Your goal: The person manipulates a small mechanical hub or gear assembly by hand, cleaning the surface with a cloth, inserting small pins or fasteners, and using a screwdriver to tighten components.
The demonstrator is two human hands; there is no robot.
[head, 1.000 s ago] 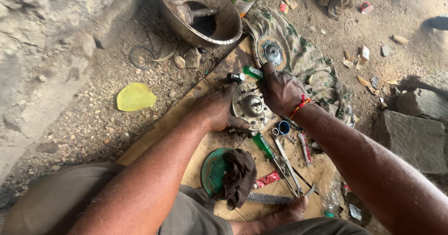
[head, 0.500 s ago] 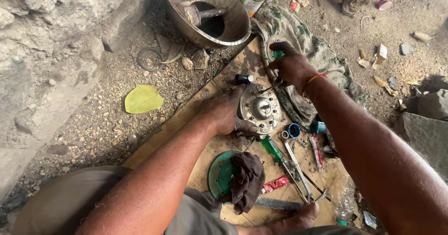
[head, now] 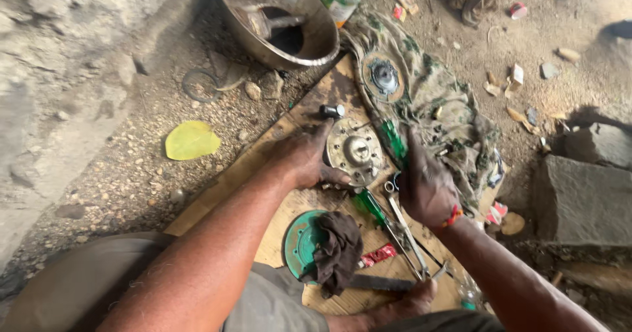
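Your left hand (head: 304, 155) lies spread against the round metal hub plate (head: 354, 151) at frame centre, on the wooden board (head: 276, 149). Your right hand (head: 426, 186), just right of it, grips a green-handled screwdriver (head: 394, 141).

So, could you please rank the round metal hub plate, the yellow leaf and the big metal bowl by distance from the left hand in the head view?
1. Round metal hub plate: touching the left hand, just right of it.
2. Yellow leaf: on the gravel to its left.
3. Metal bowl: farthest, at the top.
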